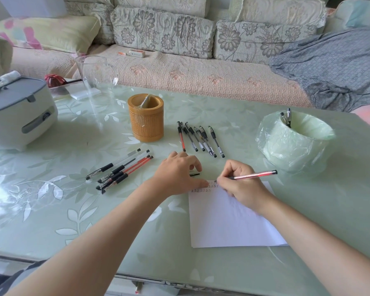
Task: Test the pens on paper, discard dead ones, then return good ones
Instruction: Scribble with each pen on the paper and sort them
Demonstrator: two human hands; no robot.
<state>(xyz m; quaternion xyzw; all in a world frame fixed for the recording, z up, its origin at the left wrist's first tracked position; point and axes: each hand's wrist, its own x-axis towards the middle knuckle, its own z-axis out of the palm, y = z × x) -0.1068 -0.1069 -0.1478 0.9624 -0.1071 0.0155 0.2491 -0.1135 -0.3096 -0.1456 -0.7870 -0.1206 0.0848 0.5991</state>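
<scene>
We see a long cream sofa with floral cushions [179, 67] along the far side, and a crumpled grey patterned blanket [333, 65] lies on its right end. In front of it stands a table under a pale green leaf-printed cover [83, 210]. At the table's left edge sits a white appliance with a grey lid [15, 112].

A white sheet of paper [226, 221] lies near the front right, with a few rows of small written marks along its top edge. Beyond it, on the right, is a round bin lined with a thin green plastic bag [295, 144], and two black-capped pens [286, 118] lean inside it. A clear glass jug [96, 75] stands at the back left. Near the middle is a round tan bamboo pen holder [145, 122].

The left hand [177, 176] rests on the paper's top left corner with bent fingers. The right hand [241, 182] grips a red-barrelled pen [254, 175] in a writing hold, its tip on the paper's top edge.

We count a row of about six capped pens [199, 139] lying side by side between the holder and the bin. A loose bunch of black and red pens [120, 169] lies to the left of the left hand. A small black pen cap [194, 174] shows just under the left fingers, and we cannot tell whether they hold it.
</scene>
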